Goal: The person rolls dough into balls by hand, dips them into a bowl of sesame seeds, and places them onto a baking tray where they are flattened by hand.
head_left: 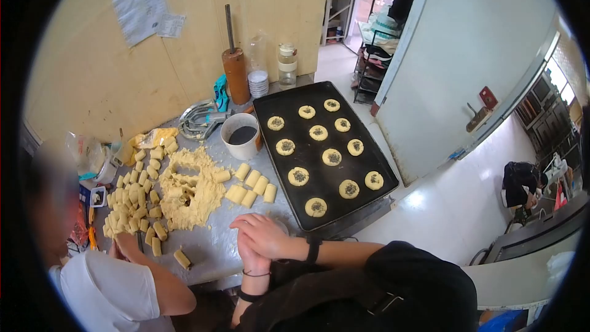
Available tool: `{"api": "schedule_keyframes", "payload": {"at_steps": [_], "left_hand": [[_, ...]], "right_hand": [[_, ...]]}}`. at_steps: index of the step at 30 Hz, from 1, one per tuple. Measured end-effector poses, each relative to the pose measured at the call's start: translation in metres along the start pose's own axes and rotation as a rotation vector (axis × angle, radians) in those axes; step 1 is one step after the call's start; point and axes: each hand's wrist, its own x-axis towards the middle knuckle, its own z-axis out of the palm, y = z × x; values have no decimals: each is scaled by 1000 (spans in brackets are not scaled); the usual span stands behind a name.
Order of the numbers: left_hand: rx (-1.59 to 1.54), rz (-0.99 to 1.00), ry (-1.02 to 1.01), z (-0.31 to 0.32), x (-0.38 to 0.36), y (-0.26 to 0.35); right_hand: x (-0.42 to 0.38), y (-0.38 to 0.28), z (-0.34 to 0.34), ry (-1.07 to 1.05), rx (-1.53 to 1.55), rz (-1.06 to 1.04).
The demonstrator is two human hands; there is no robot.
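Note:
My right hand [265,233], with a black band at the wrist, lies across my left hand [252,260] at the table's front edge. The palms are pressed together, and whatever may be between them is hidden. Just beyond them, short pale dough cylinders [252,178] lie beside a heap of crumbly yellow dough [209,193] with a hollow. To the right, a black baking tray [319,181] holds several round flat dough pieces, with dark specks in their centres. A white tub [241,136] with dark contents stands by the tray's left edge.
A co-worker in a white shirt [107,292] has their hands near many dough pieces [132,200] at the left. Along the wall stand a brown roller [236,77], stacked cups [258,83] and a glass jar [287,66]. Another person [519,184] is far right, beyond a door [470,43].

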Motion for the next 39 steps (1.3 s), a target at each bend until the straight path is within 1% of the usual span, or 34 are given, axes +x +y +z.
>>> {"api": "schedule_keyframes", "payload": {"at_steps": [1, 3, 4, 5, 7, 8, 11, 12, 14, 16, 17, 18, 21, 22, 24, 25, 27, 28, 29, 30, 31, 32, 33, 35, 36, 39], "left_hand": [[-470, -126, 8, 28, -3, 21], [-390, -143, -31, 44, -10, 37], [-352, -147, -53, 50, -10, 47], [-297, -78, -70, 59, -10, 61], [-192, 51, -111, 76, -8, 82], [-182, 135, -93, 69, -1, 91], [-1, 543, 64, 49, 28, 103], [188, 610, 112, 50, 32, 100], [270, 520, 67, 73, 12, 84], [355, 451, -3, 108, -5, 68], [397, 406, -37, 113, -7, 68], [207, 463, -201, 107, -3, 79], [10, 567, 99, 98, 25, 121], [186, 602, 116, 87, 29, 115], [548, 676, 128, 64, 39, 91], [502, 578, 55, 66, 29, 81], [417, 379, -95, 84, 3, 51], [541, 397, -86, 97, -7, 50], [442, 418, -55, 102, -8, 64], [340, 443, -25, 107, 0, 87], [240, 473, -1, 105, 11, 105], [138, 566, 66, 90, 27, 113], [233, 643, 82, 83, 37, 110], [439, 778, 116, 67, 48, 94], [441, 670, 104, 73, 41, 79], [548, 506, -53, 113, 7, 67]], "right_hand": [[0, 4, 0, 31, 106, -23], [9, 12, -5, 150, 811, 345], [12, 18, -3, 185, 961, 404], [15, 25, -1, 231, 1110, 463], [14, 38, 6, 293, 1001, 339], [5, 35, 8, 170, 720, 155], [0, -23, 1, 46, 463, -212], [11, -37, -15, 41, 472, -292], [40, -50, -57, 21, 503, -464], [62, -40, -76, 170, 672, -132], [68, -33, -80, 244, 753, 46], [64, 2, -65, 194, 403, -49], [20, -17, -19, -3, 619, -62], [12, -25, -18, -41, 593, -209], [24, -22, -38, -65, 621, -288], [35, -21, -50, -72, 636, -331], [52, -19, -66, 95, 776, -108], [57, -1, -67, 134, 703, -97], [58, 19, -65, 164, 628, -85], [42, 35, -41, 85, 585, -86], [27, 33, -26, -5, 637, -146], [14, 13, -19, -62, 635, -156], [8, -10, -19, -117, 635, -160], [27, -15, -33, -20, 756, -159], [41, -14, -43, 29, 818, -154], [75, 15, -75, 145, 647, -124]]}}
